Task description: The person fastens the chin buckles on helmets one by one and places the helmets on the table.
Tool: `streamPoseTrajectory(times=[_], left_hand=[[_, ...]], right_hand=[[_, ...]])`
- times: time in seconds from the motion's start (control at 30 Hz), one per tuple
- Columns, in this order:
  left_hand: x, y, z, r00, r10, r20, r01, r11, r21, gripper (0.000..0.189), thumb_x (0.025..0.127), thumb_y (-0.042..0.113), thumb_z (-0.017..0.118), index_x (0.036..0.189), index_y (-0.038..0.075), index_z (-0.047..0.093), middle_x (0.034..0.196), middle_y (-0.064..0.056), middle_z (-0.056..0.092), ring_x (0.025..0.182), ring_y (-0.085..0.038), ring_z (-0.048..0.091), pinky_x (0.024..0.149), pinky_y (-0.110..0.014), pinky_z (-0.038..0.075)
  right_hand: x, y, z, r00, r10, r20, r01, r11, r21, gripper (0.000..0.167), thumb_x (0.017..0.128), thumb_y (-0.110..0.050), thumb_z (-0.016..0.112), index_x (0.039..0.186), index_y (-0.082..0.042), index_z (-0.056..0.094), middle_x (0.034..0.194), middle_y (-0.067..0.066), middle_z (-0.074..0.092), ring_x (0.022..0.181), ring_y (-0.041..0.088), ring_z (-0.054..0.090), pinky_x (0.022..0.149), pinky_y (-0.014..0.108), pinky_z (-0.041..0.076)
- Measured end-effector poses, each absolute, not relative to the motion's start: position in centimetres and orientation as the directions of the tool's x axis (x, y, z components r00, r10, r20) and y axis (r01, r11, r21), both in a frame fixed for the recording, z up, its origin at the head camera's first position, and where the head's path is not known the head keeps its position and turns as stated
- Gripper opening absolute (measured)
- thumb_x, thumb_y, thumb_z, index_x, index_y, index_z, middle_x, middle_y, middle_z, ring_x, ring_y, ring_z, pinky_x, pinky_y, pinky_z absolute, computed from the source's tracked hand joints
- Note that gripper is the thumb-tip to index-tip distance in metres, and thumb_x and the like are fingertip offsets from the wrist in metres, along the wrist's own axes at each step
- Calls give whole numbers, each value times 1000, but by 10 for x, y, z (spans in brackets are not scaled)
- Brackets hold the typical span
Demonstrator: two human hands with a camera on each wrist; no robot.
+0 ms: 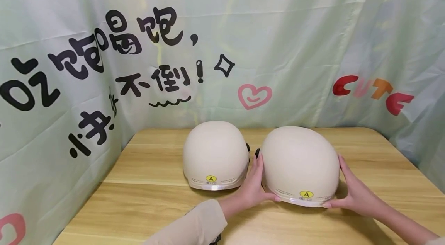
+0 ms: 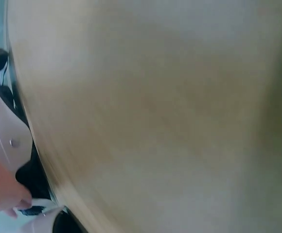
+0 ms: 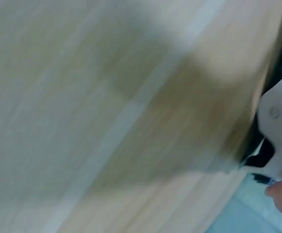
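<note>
Two cream helmets are in the head view, each with a round yellow "A" sticker low on the side nearest me. Both my hands hold the right helmet (image 1: 299, 164), one at each side. My left hand (image 1: 253, 187) lies along its left side, the thumb at the lower rim. On the opposite side, my right hand (image 1: 358, 193) has its fingers up the shell and its thumb at the rim. The left helmet (image 1: 215, 154) rests on the table just left of my left hand. Each wrist view catches part of a helmet's riveted side and dark lining at its edge.
The wooden table (image 1: 149, 183) extends around both helmets. Behind it and at both sides hangs a pale green printed cloth (image 1: 295, 44) with black lettering, a pink heart and the word CUTE. A small black object (image 1: 216, 240) peeks out below my left sleeve.
</note>
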State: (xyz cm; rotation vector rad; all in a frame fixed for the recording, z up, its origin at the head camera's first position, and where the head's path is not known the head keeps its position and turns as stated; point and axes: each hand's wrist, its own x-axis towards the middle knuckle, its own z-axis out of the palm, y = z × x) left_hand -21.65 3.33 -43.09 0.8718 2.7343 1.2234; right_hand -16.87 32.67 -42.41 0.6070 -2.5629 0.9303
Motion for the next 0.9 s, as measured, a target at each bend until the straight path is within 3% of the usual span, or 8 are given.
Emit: streamPoseTrajectory(times=[0.13,0.3,0.4,0.57,0.7,0.9], left_hand=[[-208,35,-430,-835,490,250,518,546,659,130,60,37,84,149,9,-7,153,-23,-8,142,-39,8,111,-51,26],[-203,38,-432,-819,490,298,561,572,598,131,60,35,84,149,8,-8,153,-26,-6,141,-42,9,109,-50,28],[-202,40,-433,-817,486,312,567,575,589,130,61,33,84,149,7,-8,153,-27,-3,141,-42,11,110,-48,29],[-204,43,-435,-807,486,335,586,592,553,128,62,33,84,148,5,-7,153,-27,0,141,-41,13,110,-45,31],[-206,45,-436,-806,482,343,589,600,540,128,62,33,83,149,6,-7,153,-26,1,140,-41,14,109,-44,32],[-207,47,-433,-816,469,337,576,613,541,126,63,32,83,149,3,-4,153,-26,2,140,-41,15,109,-43,31]], right_hand=[[-165,318,-417,-838,-245,488,-497,712,-496,141,47,-13,91,149,-4,-6,148,37,7,128,-20,-1,95,-6,2],[-164,311,-416,-764,-242,598,-548,734,-403,144,38,-18,94,149,-1,3,147,36,17,131,-17,4,100,-3,4],[-166,310,-418,-717,-268,644,-583,738,-341,144,34,-21,94,147,2,8,150,28,17,135,-12,4,102,-1,5],[-165,312,-421,-709,-271,651,-577,753,-316,142,39,-36,92,147,4,9,156,13,6,138,-7,-3,101,0,2],[-166,312,-420,-706,-273,653,-579,753,-311,138,45,-48,87,147,4,9,156,14,3,140,-4,-5,102,1,1],[-168,310,-416,-698,-293,653,-582,764,-279,135,47,-48,86,147,4,11,153,25,10,139,-5,-2,102,1,2]])
